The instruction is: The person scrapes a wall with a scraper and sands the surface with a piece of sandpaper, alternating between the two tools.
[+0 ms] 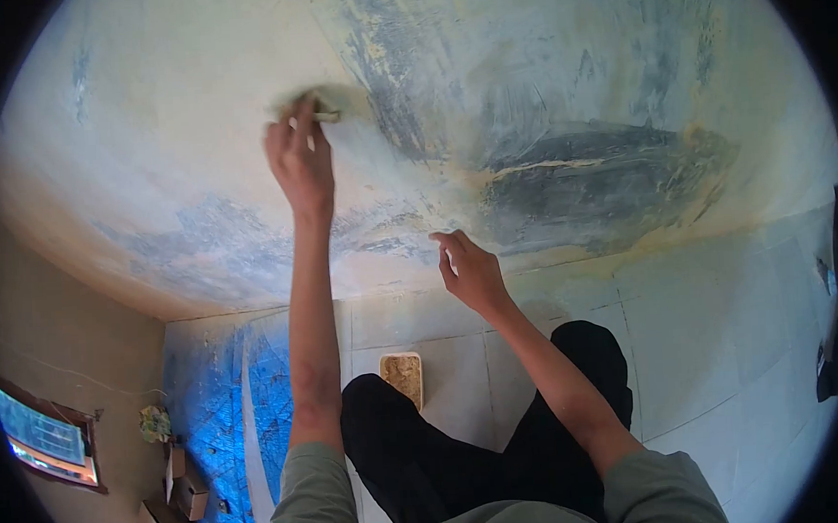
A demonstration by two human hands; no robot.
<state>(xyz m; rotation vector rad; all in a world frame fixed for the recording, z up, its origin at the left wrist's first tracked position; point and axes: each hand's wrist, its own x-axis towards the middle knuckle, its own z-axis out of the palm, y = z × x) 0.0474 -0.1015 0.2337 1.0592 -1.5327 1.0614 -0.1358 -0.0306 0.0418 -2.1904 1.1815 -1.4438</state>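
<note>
Grey-green shirt [514, 519] right up close, and beyond it 2 knees in black trousers [427, 453], bent and spread over a tiled floor [570, 302]. Up goes the view to the left hand [301, 164], raised high at the pale wall [197, 112], fingers closed around a small pad [327, 114], blurred, its exact kind too unclear to tell. That pad is at the wall, just beside a broad blue-grey patch [584, 193]. Lower down, the right hand [471, 269] is half curled, index finger out, near the wall's bottom edge; no object shows in it, and whether it touches the wall, I cannot tell. Between the knees, 1 pale tray [403, 379] of brown material; off left, a blue sheet [210, 392] on the floor.
</note>
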